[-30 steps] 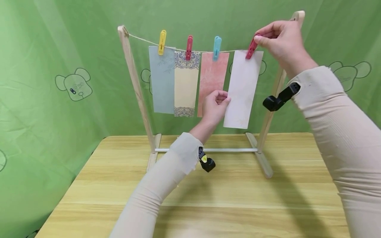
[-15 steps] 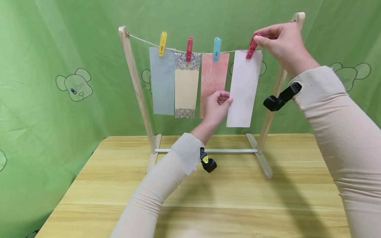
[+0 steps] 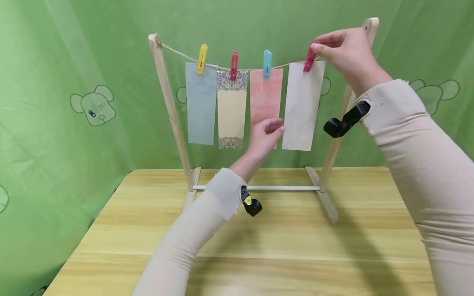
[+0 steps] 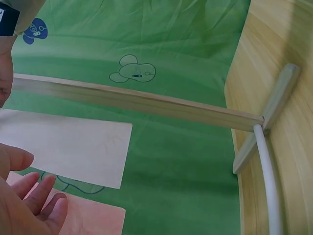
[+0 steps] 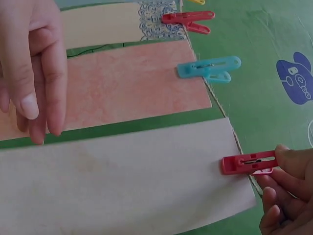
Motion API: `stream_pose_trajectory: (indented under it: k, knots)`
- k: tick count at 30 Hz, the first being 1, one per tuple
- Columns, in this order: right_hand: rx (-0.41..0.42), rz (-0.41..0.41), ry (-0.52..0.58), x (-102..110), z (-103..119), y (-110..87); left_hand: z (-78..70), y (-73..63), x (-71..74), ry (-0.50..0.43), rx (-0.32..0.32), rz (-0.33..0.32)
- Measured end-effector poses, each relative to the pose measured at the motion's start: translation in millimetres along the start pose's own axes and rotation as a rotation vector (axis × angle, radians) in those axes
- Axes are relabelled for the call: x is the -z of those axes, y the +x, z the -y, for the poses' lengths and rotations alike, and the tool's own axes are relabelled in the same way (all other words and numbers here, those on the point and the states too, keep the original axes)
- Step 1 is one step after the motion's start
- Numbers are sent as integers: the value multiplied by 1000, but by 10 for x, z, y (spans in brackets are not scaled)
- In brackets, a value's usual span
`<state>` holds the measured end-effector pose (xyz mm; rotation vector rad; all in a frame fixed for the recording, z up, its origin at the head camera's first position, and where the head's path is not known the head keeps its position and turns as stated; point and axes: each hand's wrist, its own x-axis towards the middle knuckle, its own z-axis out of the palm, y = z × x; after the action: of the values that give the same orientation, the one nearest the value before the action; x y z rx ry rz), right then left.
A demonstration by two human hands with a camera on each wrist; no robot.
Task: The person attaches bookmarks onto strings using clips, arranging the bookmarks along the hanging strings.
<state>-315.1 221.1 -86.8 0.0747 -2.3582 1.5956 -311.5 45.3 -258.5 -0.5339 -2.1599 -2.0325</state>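
My right hand pinches the handles of a red clothespin by thumb and fingers. The clothespin's tip lies over the top of a white paper strip at the string, as the right wrist view shows. My left hand is beside the white strip's left edge, in front of a pink strip. In the left wrist view its thumb and fingers are apart with nothing between them. A blue clothespin holds the pink strip on the string.
Further left hang a cream patterned strip under another red clothespin and a grey-blue strip under a yellow one. Wooden posts and a white crossbar form the stand on the wooden table. Green cloth hangs behind.
My left hand has let go of the white strip's edge and moved slightly left and down. My right hand, still on the red clothespin, has shifted slightly left. The strings's middle hangs slightly lower.
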Motion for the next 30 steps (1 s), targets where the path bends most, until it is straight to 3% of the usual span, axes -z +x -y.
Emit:
stream_pose_trajectory:
  k: [8,19,24,30]
  knots:
    - [-29,-12,28,-15,1,20,107,-175,320,73,20,62]
    - [44,-46,105,170,-187,-135,320,-499,1009,263,5,131]
    - [41,-4,21,300,-375,-328,300,-671,1330,359,-19,162]
    - [97,57,-91,534,-856,-624,407,-861,1728,462,-12,151]
